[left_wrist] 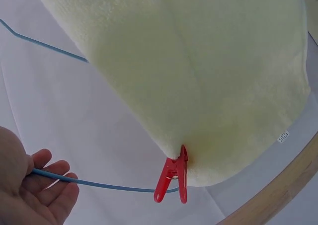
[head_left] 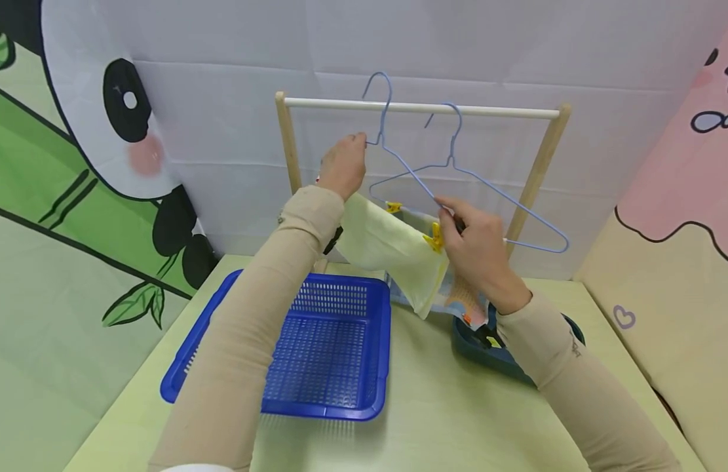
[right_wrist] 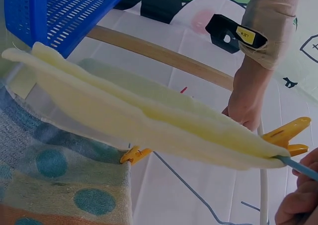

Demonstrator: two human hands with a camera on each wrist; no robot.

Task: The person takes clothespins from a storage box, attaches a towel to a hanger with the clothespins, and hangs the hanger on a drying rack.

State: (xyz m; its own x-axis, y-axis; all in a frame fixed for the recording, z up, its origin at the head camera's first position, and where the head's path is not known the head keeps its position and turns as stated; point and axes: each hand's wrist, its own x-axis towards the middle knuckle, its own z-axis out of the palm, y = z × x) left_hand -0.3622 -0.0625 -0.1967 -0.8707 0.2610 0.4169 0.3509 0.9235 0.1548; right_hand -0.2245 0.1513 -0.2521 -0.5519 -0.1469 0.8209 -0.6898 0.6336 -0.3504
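Observation:
My left hand (head_left: 344, 164) holds one arm of a blue wire clothes hanger (head_left: 407, 167), fingers curled under the wire in the left wrist view. The other arm is pinched by my right hand (head_left: 476, 246). From this hanger hangs a pale yellow towel (head_left: 393, 249), clipped by a red clothespin (left_wrist: 171, 175) at one end and a yellow clothespin (head_left: 434, 237) near my right hand. The hook overlaps the white rod (head_left: 334, 103) in the head view. Behind it, a second blue hanger (head_left: 505, 196) on the rod carries a patterned towel (right_wrist: 94, 200), partly hidden.
A blue plastic basket (head_left: 383, 354) stands on the table below my left arm. On the right, a dark teal bin (head_left: 487, 354) sits partly under my right forearm. Wooden posts (head_left: 537, 160) support the rod, with a white cloth backdrop (head_left: 222, 111) behind.

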